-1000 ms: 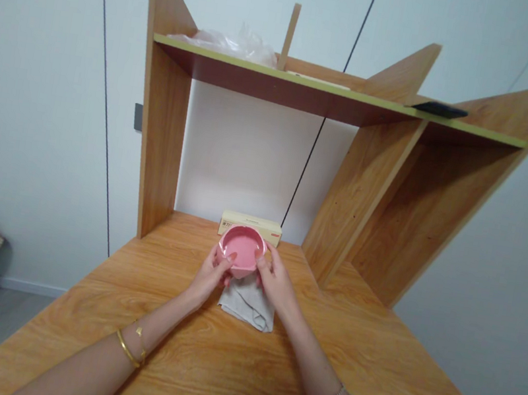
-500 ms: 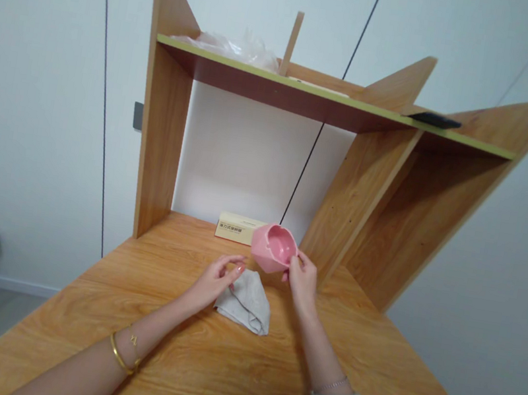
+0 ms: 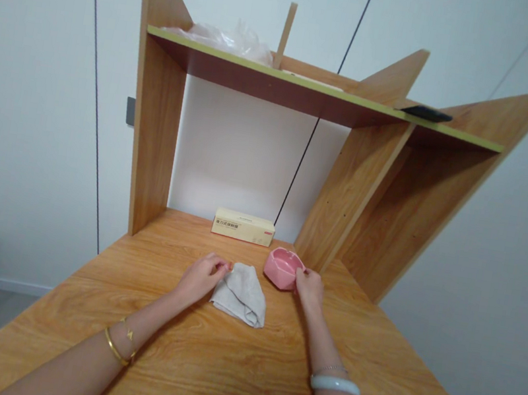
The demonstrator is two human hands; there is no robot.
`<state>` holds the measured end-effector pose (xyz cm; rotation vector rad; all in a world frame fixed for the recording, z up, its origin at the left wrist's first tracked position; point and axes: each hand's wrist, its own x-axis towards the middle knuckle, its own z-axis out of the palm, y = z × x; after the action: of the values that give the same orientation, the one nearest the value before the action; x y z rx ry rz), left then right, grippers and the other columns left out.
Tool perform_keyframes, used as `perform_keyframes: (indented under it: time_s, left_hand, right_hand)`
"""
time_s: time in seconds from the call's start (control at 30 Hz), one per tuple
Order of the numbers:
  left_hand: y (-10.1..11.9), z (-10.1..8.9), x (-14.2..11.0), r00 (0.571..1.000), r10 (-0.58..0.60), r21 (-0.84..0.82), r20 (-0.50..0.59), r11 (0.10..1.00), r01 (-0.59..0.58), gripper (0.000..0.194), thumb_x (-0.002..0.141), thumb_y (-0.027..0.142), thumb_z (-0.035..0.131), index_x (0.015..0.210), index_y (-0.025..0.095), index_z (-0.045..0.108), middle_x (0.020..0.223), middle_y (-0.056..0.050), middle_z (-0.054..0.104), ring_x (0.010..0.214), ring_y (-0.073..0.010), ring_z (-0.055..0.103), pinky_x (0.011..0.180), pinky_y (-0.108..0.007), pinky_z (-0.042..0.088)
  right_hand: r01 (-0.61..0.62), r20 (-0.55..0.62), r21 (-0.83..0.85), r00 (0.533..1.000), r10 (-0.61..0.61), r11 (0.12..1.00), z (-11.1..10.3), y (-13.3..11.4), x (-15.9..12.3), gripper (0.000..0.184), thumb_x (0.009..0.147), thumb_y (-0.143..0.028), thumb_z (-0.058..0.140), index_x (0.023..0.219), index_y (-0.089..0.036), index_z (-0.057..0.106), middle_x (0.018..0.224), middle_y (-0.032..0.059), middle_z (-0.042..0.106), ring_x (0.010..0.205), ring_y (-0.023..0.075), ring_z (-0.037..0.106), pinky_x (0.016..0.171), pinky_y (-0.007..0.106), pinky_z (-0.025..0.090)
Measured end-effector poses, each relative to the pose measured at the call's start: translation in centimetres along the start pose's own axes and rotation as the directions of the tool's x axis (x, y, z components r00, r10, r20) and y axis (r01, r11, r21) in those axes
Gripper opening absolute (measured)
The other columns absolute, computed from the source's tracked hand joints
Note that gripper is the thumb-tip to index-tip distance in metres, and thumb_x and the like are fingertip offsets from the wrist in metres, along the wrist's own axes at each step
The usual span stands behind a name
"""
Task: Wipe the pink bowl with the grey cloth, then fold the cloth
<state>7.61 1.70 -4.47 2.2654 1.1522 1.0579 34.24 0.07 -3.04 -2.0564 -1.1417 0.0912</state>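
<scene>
My right hand (image 3: pixel 308 287) pinches the right rim of a pink faceted ashtray (image 3: pixel 280 273), which is upright and appears to rest on the wooden table. To its left lies a crumpled light grey cloth (image 3: pixel 242 297). At the cloth's upper left edge is my left hand (image 3: pixel 204 276), its thumb and fingers closed together. Whether those fingertips grip the cloth's edge or just touch it, I cannot tell.
A long cream box (image 3: pixel 243 227) with printed lettering stands behind the cloth. A wooden shelf unit (image 3: pixel 344 197) rises from the table's back, holding a clear plastic bag (image 3: pixel 233 42) and a flat black object (image 3: pixel 426 113) on top. The table (image 3: pixel 215 377) extends toward me.
My right hand has lowered the ashtray from a tilted, raised position to upright at table level, uncovering the box's right end. My left hand's fingers have closed beside the cloth.
</scene>
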Motion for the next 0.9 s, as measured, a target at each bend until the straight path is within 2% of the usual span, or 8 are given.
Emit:
perform_keyframes:
  time_s: [0.3,0.4,0.5,0.6,0.67,0.73,0.83,0.9]
  left_hand:
    - [-0.6,0.1,0.0,0.998,-0.056,0.068,0.010,0.996,0.055,0.031,0.083,0.035,0.039,0.080,0.017,0.064,0.081,-0.005,0.062,0.080,-0.0183,0.056,0.070,-0.026,0.040]
    - [-0.5,0.2,-0.1,0.998,-0.068,0.081,0.014,0.994,0.067,0.030,0.083,0.034,0.040,0.083,0.017,0.064,0.085,-0.005,0.062,0.082,-0.0185,0.056,0.071,-0.026,0.040]
    - [-0.4,0.3,-0.1,0.997,-0.080,0.093,0.019,0.993,0.077,0.028,0.083,0.032,0.041,0.088,0.017,0.064,0.090,-0.006,0.062,0.086,-0.0185,0.056,0.075,-0.027,0.040]
    - [-0.3,0.4,-0.2,0.995,-0.095,0.114,0.034,0.989,0.090,0.025,0.082,0.030,0.043,0.088,0.017,0.064,0.091,-0.006,0.063,0.087,-0.0184,0.056,0.076,-0.027,0.041]
    - [-0.1,0.3,-0.2,0.993,-0.111,0.134,0.045,0.985,0.104,0.024,0.082,0.028,0.043,0.088,0.017,0.064,0.092,-0.006,0.063,0.087,-0.0185,0.057,0.076,-0.027,0.041]
    - [0.0,0.2,-0.3,0.990,-0.131,0.160,0.054,0.980,0.120,0.022,0.081,0.025,0.044,0.088,0.017,0.063,0.092,-0.006,0.064,0.086,-0.0189,0.057,0.074,-0.027,0.041]
    - [0.4,-0.1,-0.5,0.985,-0.160,0.202,0.065,0.969,0.144,0.022,0.079,0.024,0.045,0.089,0.017,0.063,0.091,-0.007,0.063,0.085,-0.0201,0.057,0.071,-0.028,0.041]
    - [0.6,-0.3,-0.6,0.982,-0.177,0.226,0.072,0.961,0.157,0.023,0.078,0.026,0.046,0.092,0.017,0.062,0.093,-0.007,0.063,0.085,-0.0212,0.057,0.070,-0.029,0.040]
  right_hand:
    - [-0.026,0.098,-0.101,0.995,0.036,0.995,0.1,0.1,-0.2,0.038,0.079,-0.028,0.035,0.072,-0.011,0.068,0.047,0.0090,0.060,0.057,0.0206,0.061,0.056,0.025,0.040]
    - [-0.024,0.092,-0.132,0.995,0.037,0.991,-0.3,-0.1,-0.3,0.037,0.080,-0.029,0.036,0.084,-0.008,0.067,0.065,0.0148,0.066,0.069,0.0236,0.063,0.060,0.026,0.041]
    - [-0.016,0.038,-0.156,0.999,0.023,0.988,-0.9,-1.2,-0.7,0.044,0.082,-0.031,0.037,0.113,-0.004,0.054,0.092,0.0209,0.065,0.087,0.0268,0.061,0.068,0.029,0.042]
    - [0.108,0.015,-0.135,0.994,-0.107,0.985,-1.3,-3.8,-1.8,0.046,0.084,-0.032,0.035,0.124,-0.010,0.043,0.103,0.0169,0.063,0.096,0.0243,0.058,0.075,0.029,0.040]
    - [0.258,0.086,-0.101,0.964,-0.250,0.961,-1.1,-5.8,-3.0,0.040,0.084,-0.032,0.036,0.116,-0.015,0.052,0.101,0.0118,0.064,0.096,0.0217,0.058,0.076,0.027,0.039]
    - [0.348,0.228,-0.081,0.918,-0.323,0.934,-0.5,-7.6,-4.3,0.037,0.083,-0.039,0.037,0.102,-0.017,0.061,0.093,0.0099,0.067,0.091,0.0217,0.059,0.074,0.027,0.040]
    - [0.392,0.381,-0.101,0.864,-0.329,0.914,0.7,-8.8,-5.9,0.041,0.075,-0.048,0.046,0.090,-0.015,0.065,0.089,0.0131,0.067,0.084,0.0247,0.060,0.067,0.029,0.039]
    - [0.385,0.430,-0.110,0.850,-0.305,0.916,1.3,-8.6,-6.3,0.034,0.069,-0.042,0.053,0.082,-0.013,0.065,0.084,0.0140,0.066,0.080,0.0251,0.060,0.063,0.029,0.038]
